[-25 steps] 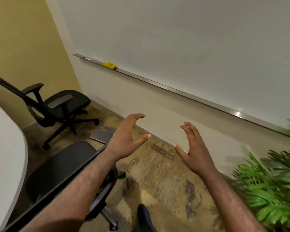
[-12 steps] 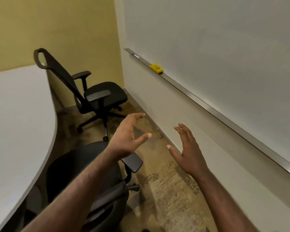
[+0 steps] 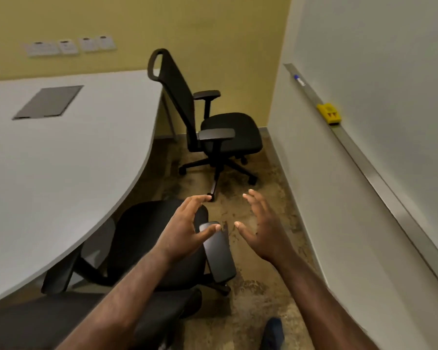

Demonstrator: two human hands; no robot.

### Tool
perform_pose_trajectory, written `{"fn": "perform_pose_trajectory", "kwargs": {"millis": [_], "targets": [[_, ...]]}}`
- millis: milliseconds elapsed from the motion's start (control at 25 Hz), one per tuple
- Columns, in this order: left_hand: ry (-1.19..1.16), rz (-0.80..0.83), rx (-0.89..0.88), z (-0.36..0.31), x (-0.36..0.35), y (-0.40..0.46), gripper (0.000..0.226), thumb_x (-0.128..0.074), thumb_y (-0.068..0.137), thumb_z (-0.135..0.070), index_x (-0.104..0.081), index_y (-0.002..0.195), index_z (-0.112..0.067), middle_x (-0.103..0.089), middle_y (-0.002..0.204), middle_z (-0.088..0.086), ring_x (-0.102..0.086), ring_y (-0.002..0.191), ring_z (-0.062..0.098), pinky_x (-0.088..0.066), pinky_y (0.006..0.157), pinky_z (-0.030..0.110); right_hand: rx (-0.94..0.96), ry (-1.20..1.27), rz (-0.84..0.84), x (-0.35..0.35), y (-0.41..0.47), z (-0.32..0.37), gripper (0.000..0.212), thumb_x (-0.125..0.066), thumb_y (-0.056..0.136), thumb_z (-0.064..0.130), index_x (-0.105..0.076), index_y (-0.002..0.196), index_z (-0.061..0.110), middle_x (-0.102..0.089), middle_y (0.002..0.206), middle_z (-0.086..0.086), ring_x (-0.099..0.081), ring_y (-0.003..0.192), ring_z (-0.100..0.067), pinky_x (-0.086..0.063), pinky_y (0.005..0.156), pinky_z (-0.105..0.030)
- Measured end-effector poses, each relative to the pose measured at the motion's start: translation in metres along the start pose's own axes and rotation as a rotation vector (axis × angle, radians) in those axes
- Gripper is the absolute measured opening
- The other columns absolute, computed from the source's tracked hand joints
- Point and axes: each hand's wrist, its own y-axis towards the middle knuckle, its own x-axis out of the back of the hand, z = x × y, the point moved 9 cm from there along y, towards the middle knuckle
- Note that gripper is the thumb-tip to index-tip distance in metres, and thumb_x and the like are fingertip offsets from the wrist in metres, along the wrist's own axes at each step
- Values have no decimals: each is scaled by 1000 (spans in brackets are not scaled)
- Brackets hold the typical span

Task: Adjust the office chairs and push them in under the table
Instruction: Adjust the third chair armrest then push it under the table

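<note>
Office chairs: over the last second our view has swung left, bringing the table and both chairs into frame; we judge the far chair the next target. The table is the largest thing here, a smooth pale top with a curved edge and a grey inset hatch. The far chair, mesh-backed on a five-star castor base, stands clear of the table with its back toward the table edge, so not pushed in. The near chair, with padded matte seat, sits partly under the curved edge below us. Left hand and right hand hover open, fingers spread, gripping nothing.
</note>
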Motion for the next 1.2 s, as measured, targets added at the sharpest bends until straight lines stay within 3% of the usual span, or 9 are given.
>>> {"fn": "perform_pose_trajectory", "kwargs": {"millis": [200,440,560,680,800,1040,1200], "targets": [[0,-21,286,34,-40,4,71,-73,79,-48,-38,140,-36,-44,140,-16,-44,125,1,-41,96,19,50,67,210,-32,36,-43,69,-64,90,40,-31,150,27,-24,159,4,-23,144,-15,-32,113,-46],[-140,-74,551,67,-92,-2,69,-76,79,-43,-40,137,-34,-46,132,-17,-48,117,-1,-39,80,8,25,89,454,-84,51,-83,71,-64,91,40,-29,151,28,-22,160,4,-22,145,-14,-32,113,-49],[-191,-64,648,93,-119,-7,73,-76,81,-40,-38,142,-27,-45,136,-15,-45,125,6,-42,89,11,25,54,557,-111,58,-96,71,-64,91,39,-30,151,25,-24,160,2,-23,145,-16,-30,114,-50],[-201,-28,738,120,-142,-13,79,-75,82,-41,-33,146,-21,-41,146,-5,-41,131,12,-44,105,36,-11,26,637,-137,64,-111,70,-65,91,37,-32,150,20,-28,158,-2,-26,144,-17,-30,114,-46],[-126,5,805,142,-163,-20,85,-72,82,-46,-26,149,-22,-32,151,-4,-30,138,18,-36,111,45,-81,38,706,-165,62,-124,68,-68,90,33,-36,148,17,-34,155,-4,-34,139,-18,-33,112,-36],[-93,25,951,182,-202,-30,102,-71,81,-49,-6,154,-21,-13,159,1,-17,145,23,-25,115,49,-144,20,827,-220,62,-148,70,-71,88,31,-36,147,15,-38,151,-6,-39,136,-21,-35,107,-31],[-96,-18,1041,195,-222,-30,109,-72,79,-50,2,154,-20,-5,162,2,-11,148,22,-23,116,47,-206,49,905,-249,66,-165,90,-75,84,29,-20,152,11,-30,157,-10,-33,141,-23,-34,113,-40]]}}
